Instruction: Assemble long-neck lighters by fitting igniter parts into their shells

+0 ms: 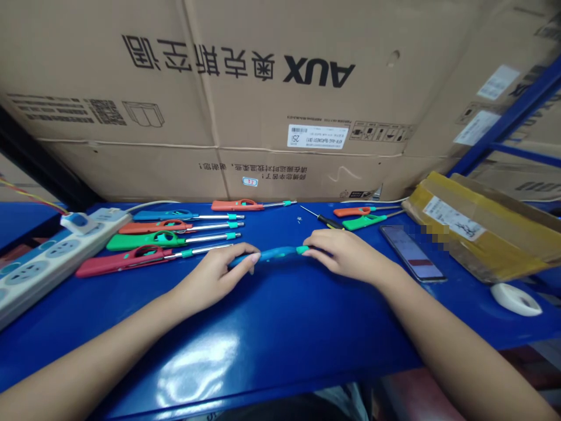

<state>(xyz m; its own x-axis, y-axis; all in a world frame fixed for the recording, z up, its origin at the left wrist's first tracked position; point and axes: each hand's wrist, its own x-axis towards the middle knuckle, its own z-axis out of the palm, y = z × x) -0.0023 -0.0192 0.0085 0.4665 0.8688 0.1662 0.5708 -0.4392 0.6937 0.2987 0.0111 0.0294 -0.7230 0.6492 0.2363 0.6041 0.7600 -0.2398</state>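
Between my two hands, a blue gas lighter body with green parts is held level above the blue table. My left hand has thumb and fingers closed around its left end. At the green tip on the other end, my right hand pinches with thumb and index finger. No metal tube shows on this lighter; anything beyond the green tip is hidden by my right hand. Left of my hands lie a red lighter, a green lighter, an orange lighter and a blue lighter, all with metal tubes.
Another orange lighter lies at the back. A screwdriver, an orange lighter body and a green one lie beyond my right hand. A phone, a taped carton, a white oval object and a power strip flank the workspace.
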